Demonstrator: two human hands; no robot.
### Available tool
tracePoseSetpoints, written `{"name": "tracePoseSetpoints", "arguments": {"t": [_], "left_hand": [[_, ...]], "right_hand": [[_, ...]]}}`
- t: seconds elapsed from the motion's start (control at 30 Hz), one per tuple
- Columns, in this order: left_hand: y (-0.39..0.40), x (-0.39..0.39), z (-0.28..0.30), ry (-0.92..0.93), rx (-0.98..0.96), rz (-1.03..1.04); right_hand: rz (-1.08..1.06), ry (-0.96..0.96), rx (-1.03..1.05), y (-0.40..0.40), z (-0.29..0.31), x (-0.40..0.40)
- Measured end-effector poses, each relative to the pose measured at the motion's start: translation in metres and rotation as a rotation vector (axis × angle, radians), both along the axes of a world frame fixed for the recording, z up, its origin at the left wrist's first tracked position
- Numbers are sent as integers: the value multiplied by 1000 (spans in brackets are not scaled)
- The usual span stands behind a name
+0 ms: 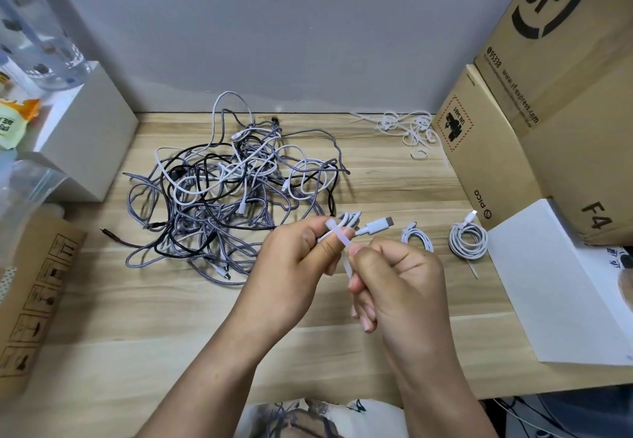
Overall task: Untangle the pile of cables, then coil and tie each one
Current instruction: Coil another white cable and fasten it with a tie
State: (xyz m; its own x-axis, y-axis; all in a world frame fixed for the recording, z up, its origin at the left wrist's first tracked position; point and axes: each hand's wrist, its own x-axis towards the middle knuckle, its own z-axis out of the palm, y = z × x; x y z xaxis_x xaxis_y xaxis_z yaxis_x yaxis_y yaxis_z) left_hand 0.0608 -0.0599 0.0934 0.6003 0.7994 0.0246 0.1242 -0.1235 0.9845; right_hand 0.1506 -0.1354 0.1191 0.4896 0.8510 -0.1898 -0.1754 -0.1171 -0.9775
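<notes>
Person, seen from above: two bare forearms and hands, printed garment at the lower edge.

Left hand [291, 259] and right hand [400, 280]: no rings, no watch, no bracelets, no gloves; fingernails short and unpainted. Both forearms bare as far as they show, with no sleeve or cuff in view. Garment [322, 418]: light, off-white fabric at the bottom centre, printed with a dark graphic in grey, black and brownish tones with a small teal mark; the design is too cropped to read. Nothing more of the clothing shows.
</notes>
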Motion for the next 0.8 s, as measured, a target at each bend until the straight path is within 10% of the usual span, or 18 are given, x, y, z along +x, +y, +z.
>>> {"name": "tracePoseSetpoints", "arguments": {"t": [0.23,0.43,0.67,0.8], "left_hand": [[-1,-1,3,-35,-131,-65],[7,-8,-7,354,342,-81],[3,-12,-11,420,375,-160],[-1,-6,-11,418,451,-220]], "right_hand": [[10,-14,6,4,-12,-11],[69,-11,-19,10,-23,9],[-90,-750,-105,13,-31,30],[159,-515,-74,19,-28,34]]}}
